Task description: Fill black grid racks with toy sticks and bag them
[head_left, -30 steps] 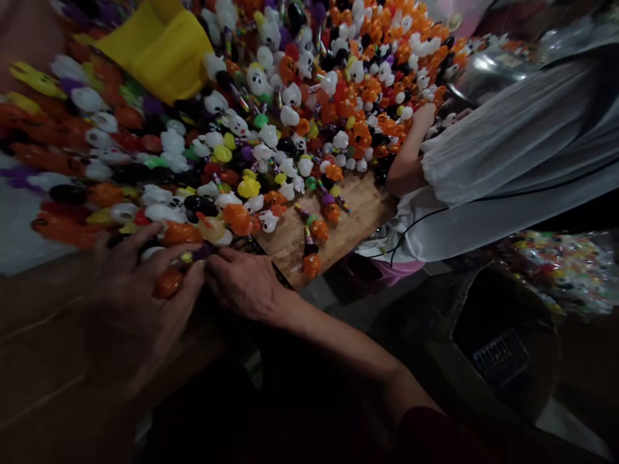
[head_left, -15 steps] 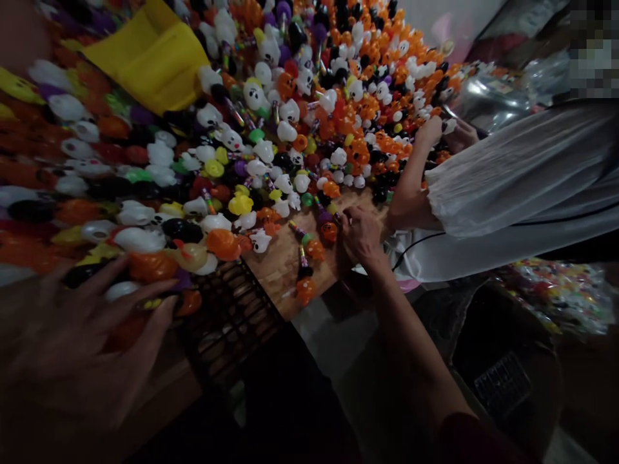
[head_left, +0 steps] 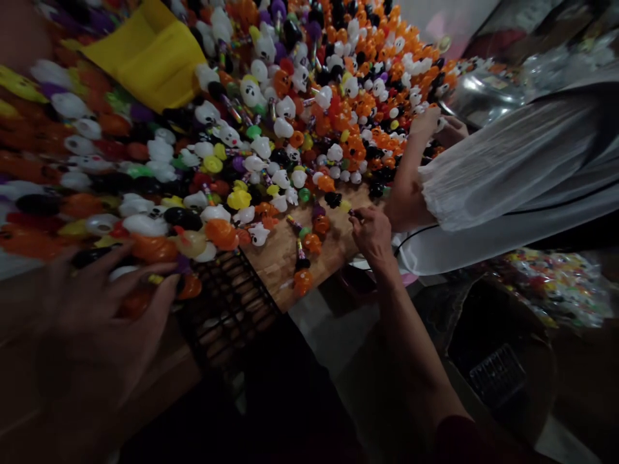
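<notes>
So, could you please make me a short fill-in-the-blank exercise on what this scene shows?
1. The large folded sheet lying on the toy pile is ____.
2. Between the person's left hand and right hand lies a grid coloured ____.
3. On the bare wood, the toy nearest the front edge has a round head coloured ____.
4. The co-worker's sleeve is ____ in colour.

Missing words: yellow; black; orange; white.
</notes>
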`<state>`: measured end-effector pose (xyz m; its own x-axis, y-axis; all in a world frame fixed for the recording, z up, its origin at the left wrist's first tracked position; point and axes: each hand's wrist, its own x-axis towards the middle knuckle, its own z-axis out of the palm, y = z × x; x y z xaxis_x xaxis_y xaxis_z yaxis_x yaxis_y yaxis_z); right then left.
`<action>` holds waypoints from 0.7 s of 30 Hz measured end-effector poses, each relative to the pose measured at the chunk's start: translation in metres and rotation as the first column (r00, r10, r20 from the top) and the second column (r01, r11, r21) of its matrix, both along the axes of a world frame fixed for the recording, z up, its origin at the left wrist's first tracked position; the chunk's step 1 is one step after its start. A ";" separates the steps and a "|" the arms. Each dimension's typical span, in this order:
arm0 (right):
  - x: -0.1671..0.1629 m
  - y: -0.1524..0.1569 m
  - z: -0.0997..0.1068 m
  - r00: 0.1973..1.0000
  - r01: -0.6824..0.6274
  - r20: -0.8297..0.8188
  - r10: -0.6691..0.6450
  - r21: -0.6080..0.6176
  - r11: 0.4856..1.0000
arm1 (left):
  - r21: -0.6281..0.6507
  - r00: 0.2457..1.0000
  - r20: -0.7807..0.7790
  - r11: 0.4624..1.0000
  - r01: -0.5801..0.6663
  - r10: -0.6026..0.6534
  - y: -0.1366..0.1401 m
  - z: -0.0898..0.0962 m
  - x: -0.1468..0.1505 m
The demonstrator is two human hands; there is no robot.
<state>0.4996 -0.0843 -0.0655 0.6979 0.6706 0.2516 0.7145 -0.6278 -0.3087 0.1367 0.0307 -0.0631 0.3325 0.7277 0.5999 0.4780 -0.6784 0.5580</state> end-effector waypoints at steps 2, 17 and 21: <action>-0.014 -0.008 0.007 0.993 -0.100 -0.051 0.104 0.080 0.992 | 0.062 0.996 -0.082 0.998 -0.010 0.015 -0.002 0.004 0.003; -0.184 0.010 -0.021 0.434 -0.309 -0.611 0.662 0.589 0.747 | -0.033 0.972 -0.226 0.996 -0.078 0.069 -0.002 0.012 -0.003; -0.187 0.024 -0.028 0.576 -0.409 -0.434 0.693 0.581 0.704 | -0.036 0.971 -0.231 0.997 -0.061 0.051 -0.001 0.013 -0.007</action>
<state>0.3126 -0.0601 -0.0933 0.3053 0.9162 0.2596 0.4499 0.1016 -0.8873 0.1295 0.0297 -0.0506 0.4158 0.7722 0.4803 0.6338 -0.6249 0.4559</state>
